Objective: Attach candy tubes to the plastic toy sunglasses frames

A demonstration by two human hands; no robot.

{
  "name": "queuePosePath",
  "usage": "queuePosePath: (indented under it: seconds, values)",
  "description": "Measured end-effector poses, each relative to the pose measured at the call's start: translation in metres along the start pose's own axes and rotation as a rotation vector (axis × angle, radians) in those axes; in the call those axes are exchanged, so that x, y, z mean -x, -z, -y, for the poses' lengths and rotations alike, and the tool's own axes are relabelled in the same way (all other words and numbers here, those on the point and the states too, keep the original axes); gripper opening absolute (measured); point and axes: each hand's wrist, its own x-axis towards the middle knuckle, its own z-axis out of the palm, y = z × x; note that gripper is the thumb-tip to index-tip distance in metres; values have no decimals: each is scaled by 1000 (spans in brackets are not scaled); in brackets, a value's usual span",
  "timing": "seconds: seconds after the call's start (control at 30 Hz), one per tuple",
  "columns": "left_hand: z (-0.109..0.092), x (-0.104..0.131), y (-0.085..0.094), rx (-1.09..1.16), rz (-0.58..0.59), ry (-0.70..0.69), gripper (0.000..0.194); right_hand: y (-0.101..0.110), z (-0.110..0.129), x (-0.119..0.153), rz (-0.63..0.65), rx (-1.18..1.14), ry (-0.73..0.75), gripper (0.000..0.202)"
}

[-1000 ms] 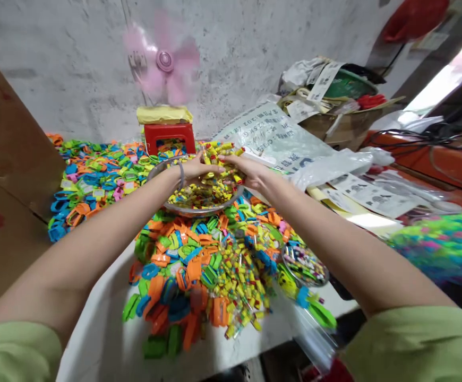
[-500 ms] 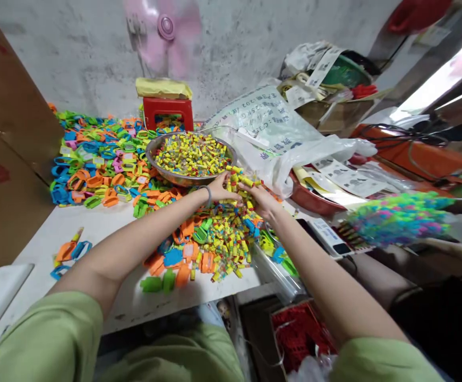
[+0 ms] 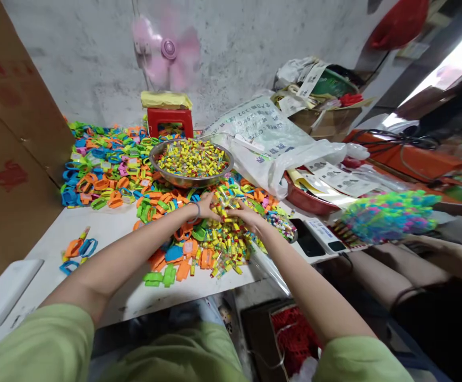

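Observation:
My left hand (image 3: 207, 207), with a grey band at its wrist, and my right hand (image 3: 250, 216) face each other over a heap of small yellow tube-like pieces (image 3: 226, 241). Their curved fingers cup a clump of these pieces between them. Some fingertips are hidden among the pieces. Right behind my hands stands a metal bowl (image 3: 191, 182) filled with more of the same kind. Orange, green and blue plastic watch-like bands (image 3: 171, 204) lie around the heap, mainly to its left.
A cardboard box (image 3: 19, 159) stands at the left, a red stool (image 3: 170, 122) and pink fan (image 3: 168, 49) at the back. To the right lie a plastic sack (image 3: 263, 127), a red basin (image 3: 310, 199) and a phone (image 3: 306, 237). Another person's arm holds a colourful bundle (image 3: 390, 217).
Both hands have come down and nearer to me, from beside the bowl's rim onto the heap, with yellow pieces still between them. The view has shifted slightly.

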Motion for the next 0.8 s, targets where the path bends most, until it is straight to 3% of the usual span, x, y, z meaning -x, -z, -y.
queuePosePath:
  seconds: [0.2,0.37,0.43,0.5,0.6,0.7,0.8]
  values:
    - [-2,18,12,-155,21,-12,107,5,6,0,13,171,-26,71]
    - [-26,64,4,-302,-24,-65,84,10,10,2,60,221,-72,55]
    - [-36,92,-16,-431,-88,-179,71,15,10,4,66,232,-80,55]
    - [-40,123,-49,-506,-84,-312,58,20,9,5,64,246,-79,59]
    - [-32,163,-110,-525,191,-581,57,25,2,7,27,270,-28,62]
    - [-15,177,-161,-511,330,-640,53,25,-9,7,-49,265,74,51]
    - [-5,167,-185,-499,381,-568,54,24,-25,8,-156,199,181,41]
